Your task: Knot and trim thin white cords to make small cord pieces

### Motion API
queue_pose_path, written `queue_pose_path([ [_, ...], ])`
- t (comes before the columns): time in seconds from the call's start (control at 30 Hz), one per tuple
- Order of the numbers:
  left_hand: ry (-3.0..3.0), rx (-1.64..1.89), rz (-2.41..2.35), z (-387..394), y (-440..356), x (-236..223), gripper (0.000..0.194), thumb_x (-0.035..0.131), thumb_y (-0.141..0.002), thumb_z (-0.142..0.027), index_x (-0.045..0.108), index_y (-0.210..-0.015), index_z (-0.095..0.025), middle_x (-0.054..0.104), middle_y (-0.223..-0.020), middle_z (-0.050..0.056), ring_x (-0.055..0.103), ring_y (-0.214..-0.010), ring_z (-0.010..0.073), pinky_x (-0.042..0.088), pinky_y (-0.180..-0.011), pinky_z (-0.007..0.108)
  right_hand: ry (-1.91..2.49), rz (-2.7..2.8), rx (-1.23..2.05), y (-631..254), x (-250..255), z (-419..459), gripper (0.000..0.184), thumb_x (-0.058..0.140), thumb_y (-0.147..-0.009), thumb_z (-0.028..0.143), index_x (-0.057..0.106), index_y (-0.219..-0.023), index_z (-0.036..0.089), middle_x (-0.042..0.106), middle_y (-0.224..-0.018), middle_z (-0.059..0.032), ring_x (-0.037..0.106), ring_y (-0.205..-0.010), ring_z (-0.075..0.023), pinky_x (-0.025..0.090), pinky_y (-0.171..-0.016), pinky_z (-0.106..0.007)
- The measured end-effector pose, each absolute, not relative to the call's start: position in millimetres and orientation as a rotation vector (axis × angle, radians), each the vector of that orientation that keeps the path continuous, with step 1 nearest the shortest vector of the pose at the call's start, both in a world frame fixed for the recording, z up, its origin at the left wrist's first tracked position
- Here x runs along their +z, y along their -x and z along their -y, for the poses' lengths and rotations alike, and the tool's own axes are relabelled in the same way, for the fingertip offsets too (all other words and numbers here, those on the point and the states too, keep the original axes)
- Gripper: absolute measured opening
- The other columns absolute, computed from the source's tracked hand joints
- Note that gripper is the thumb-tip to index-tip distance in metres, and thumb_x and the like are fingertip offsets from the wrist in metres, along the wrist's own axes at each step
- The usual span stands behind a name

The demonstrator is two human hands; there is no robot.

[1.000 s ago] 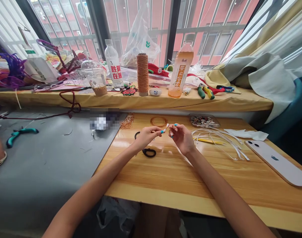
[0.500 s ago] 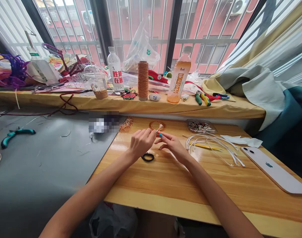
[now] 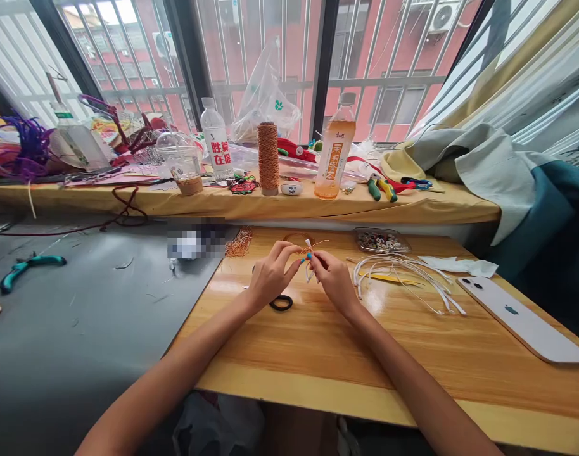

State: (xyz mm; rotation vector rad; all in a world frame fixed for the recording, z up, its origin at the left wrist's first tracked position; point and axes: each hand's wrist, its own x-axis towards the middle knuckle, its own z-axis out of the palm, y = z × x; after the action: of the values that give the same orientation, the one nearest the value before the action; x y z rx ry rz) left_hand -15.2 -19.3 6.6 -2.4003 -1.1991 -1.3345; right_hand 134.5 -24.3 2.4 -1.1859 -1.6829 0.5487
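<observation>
My right hand (image 3: pixel 336 282) pinches a short bundle of white cord (image 3: pixel 308 243) between thumb and fingertips. The cord's upper end sticks up past the fingers and its loose ends hang below. An orange thread (image 3: pixel 322 242) goes around the cord, with a tail pointing right. Close by on the left, my left hand (image 3: pixel 272 273) has thumb and index finger together on the thread; the exact pinch point is small. Black-handled scissors (image 3: pixel 282 303) lie on the wooden table under my left hand, partly hidden by it.
White cords (image 3: pixel 403 269) lie over yellow tweezers (image 3: pixel 389 278) at right, near a bead tray (image 3: pixel 382 240) and a phone (image 3: pixel 522 318). A thread spool (image 3: pixel 268 158) and a tea bottle (image 3: pixel 336 149) stand on the ledge. Teal pliers (image 3: pixel 30 269) rest on the grey mat.
My left hand has turned and opened out from a closed fist to a fingertip pinch. The white cord's loose ends and the thread tail now show. At far left, another person's hand has mostly left view.
</observation>
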Motion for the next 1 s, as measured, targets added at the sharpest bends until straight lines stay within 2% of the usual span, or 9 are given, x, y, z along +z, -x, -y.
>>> queue_pose_path([
  [0.17, 2.398, -1.317, 1.229, 18.9, 11.8, -0.5, 0.023, 0.042, -0.083, -0.031, 0.051, -0.1, -0.019, 0.054, -0.094, 0.004, 0.054, -0.066, 0.0074, 0.042, -0.058, 0.017, 1.076, 1.921, 0.227, -130.4, -0.6, 25.1, 0.022, 0.036, -0.085, 0.024, 0.056, -0.081, 0.015, 0.059, -0.075, -0.0064, 0.053, -0.069, -0.0159, 0.039, -0.063, -0.026],
  [0.7, 2.52, -1.686, 1.382, 23.8, 1.9, -9.8, 0.007, 0.047, -0.079, -0.014, 0.05, -0.084, -0.017, 0.054, -0.083, 0.002, 0.049, -0.063, 0.008, 0.041, -0.059, 0.02, 1.168, 2.111, -0.048, -124.8, -12.9, 32.5, 0.025, 0.028, -0.087, 0.016, 0.052, -0.083, 0.014, 0.053, -0.073, -0.0069, 0.048, -0.067, -0.0167, 0.037, -0.06, -0.026],
  [0.87, 2.507, -1.576, 1.34, 18.8, 5.1, -12.0, 0.005, 0.045, -0.081, -0.017, 0.05, -0.082, -0.017, 0.054, -0.082, 0.002, 0.052, -0.069, 0.0092, 0.041, -0.06, 0.019, 1.184, 2.127, -0.066, -123.9, -13.7, 32.0, 0.025, 0.028, -0.086, 0.015, 0.053, -0.083, 0.014, 0.053, -0.072, -0.0064, 0.048, -0.065, -0.0164, 0.037, -0.058, -0.026],
  [1.0, 2.431, -1.295, 1.23, 11.3, 16.2, -7.3, 0.018, 0.043, -0.082, -0.029, 0.051, -0.093, -0.017, 0.055, -0.093, 0.005, 0.055, -0.074, 0.0101, 0.043, -0.058, 0.019, 1.238, 2.114, -0.056, -125.3, -9.1, 31.5, 0.024, 0.03, -0.087, 0.016, 0.053, -0.085, 0.015, 0.055, -0.076, -0.0069, 0.05, -0.067, -0.0161, 0.036, -0.057, -0.025],
])
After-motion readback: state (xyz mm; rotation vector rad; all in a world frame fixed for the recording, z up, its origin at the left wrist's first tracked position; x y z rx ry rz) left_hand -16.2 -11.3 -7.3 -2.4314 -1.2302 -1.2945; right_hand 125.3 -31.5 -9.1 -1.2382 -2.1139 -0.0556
